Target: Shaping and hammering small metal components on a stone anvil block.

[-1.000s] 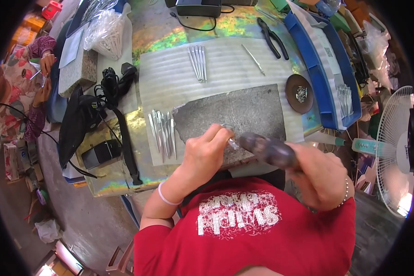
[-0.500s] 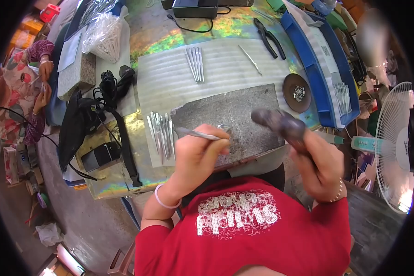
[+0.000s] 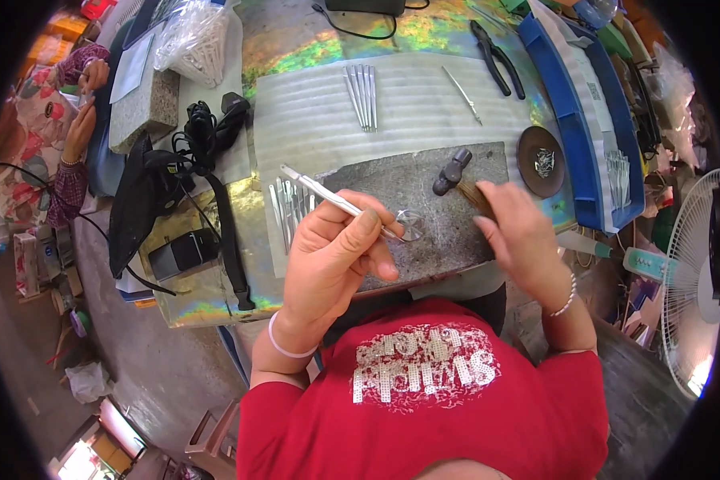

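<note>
Pinched between the thumb and fingers of my left hand is a slim silver metal rod, its flattened end tilted up to the left. Beneath that hand lies a dark grey stone slab, with a small shiny round piece on it beside my fingers. A hammer with a dark metal head rests on the slab's right part. My right hand is closed about its wooden handle, whose rear end is hidden under the fingers. Several similar silver rods lie left of the slab.
Beyond the slab, a white foam sheet carries more rods and one thin rod. Black pliers, a brown dish of small metal pieces and a blue tray stand right. Black straps lie left; a co-worker's hands show beyond.
My right hand has lowered the hammer from the air onto the slab. My left hand has tipped the rod's far end upward. The whole view has shifted slightly.
</note>
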Demonstrator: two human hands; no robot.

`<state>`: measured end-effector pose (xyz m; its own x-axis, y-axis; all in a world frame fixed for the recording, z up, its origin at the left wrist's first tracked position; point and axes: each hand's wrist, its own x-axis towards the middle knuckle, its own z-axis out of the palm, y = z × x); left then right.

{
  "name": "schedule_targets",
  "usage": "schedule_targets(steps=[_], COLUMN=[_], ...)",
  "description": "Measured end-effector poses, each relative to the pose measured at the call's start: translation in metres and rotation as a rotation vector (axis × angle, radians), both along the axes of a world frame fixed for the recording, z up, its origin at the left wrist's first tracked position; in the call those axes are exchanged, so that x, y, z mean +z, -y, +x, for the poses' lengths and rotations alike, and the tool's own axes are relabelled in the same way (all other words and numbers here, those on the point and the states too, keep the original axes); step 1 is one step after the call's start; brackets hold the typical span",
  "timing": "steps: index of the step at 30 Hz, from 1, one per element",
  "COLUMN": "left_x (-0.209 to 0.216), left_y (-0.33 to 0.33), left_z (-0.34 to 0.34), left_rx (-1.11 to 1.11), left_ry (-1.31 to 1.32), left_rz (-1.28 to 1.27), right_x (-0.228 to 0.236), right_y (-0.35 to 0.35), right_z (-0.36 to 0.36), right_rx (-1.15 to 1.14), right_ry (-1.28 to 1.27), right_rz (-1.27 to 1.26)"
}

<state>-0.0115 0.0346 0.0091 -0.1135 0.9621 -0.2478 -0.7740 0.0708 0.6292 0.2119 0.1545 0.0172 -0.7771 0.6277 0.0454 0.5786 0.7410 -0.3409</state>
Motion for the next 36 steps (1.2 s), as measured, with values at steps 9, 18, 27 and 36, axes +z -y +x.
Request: schedule_targets(steps=[9,18,27,36], left_x=[0.009,0.021,0.012,0.009], left_y=[-0.005,0.01,0.004,0.016], left_z=[0.007,0.012,0.014,0.038], left_rx=[-0.076,0.028,-0.061,-0.12], left_ry=[-0.256,-0.525,-0.82,-0.5], left_rz=[-0.088,-0.091,0.201,0.088], right_x=[-0.06,-0.071,0.047,0.026], right_y=[-0.171,-0.18,-0.038,0.021], right_z=[-0.048,-0.064,-0.02,-0.024], right_rx=[-0.166,-0.173,0.025,0.081], right_ry=[0.045,-0.016,-0.548,-0.761], right_rz=[0.006,0.063,-1.029,-1.289])
